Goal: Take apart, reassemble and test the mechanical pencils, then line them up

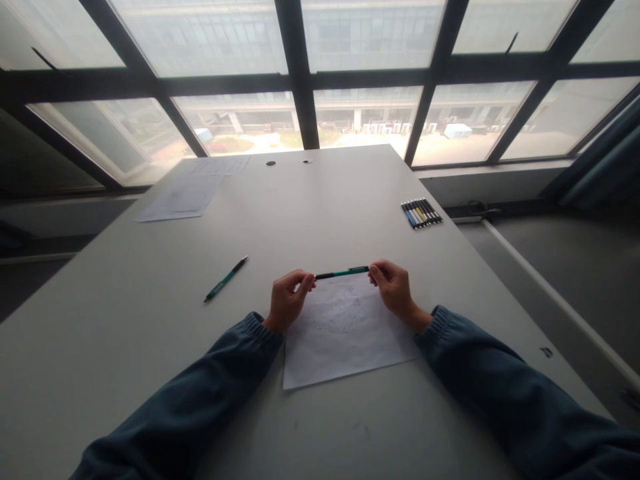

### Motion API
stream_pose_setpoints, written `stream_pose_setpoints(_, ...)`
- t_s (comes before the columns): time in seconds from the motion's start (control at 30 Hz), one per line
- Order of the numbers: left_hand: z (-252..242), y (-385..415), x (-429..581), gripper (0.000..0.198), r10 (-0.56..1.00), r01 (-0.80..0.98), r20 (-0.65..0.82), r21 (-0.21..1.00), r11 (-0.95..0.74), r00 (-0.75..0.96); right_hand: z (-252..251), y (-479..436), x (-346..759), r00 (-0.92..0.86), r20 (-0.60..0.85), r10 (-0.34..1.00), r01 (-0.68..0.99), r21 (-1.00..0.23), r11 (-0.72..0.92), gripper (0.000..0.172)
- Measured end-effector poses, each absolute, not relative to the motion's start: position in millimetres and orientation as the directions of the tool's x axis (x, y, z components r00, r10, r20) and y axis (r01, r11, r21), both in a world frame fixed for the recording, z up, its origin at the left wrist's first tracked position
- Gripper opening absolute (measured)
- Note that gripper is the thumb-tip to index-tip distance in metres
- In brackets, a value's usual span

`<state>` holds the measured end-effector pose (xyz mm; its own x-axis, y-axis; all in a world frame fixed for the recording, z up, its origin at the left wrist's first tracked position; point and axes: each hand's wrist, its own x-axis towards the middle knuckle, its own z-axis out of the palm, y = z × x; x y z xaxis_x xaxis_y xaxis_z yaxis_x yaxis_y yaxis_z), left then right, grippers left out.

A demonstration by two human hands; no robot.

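A green and black pen [343,273] is stretched level between my two hands, above the far edge of a white sheet of paper [350,340]. Its left end is pinched by the thumb and fingers of my left hand [289,298]. The fingertips of my right hand [393,288] close on its other end, where the clip is. Faint marks show on the sheet under the pen. To the left of my left hand, a second green and black pen [226,279] lies slanted on the table.
On the white table [150,373], a row of several pens [421,213] lies near the right edge. Papers [183,195] rest at the far left. Large windows stand behind the far edge, and a white pipe [555,300] runs along the floor at the right.
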<state>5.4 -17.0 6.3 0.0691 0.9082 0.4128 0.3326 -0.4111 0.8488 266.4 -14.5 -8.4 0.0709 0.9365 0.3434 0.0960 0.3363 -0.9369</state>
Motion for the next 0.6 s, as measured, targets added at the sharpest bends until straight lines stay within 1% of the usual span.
stream_pose_setpoints(0.6, 6.4, -16.7, 5.2, 0.037, 0.912, 0.362, 0.405, 0.841, -0.401, 0.068, -9.1, -14.1, 266.4, 0.062, 0.337, 0.940, 0.097, -0.939, 0.330, 0.033)
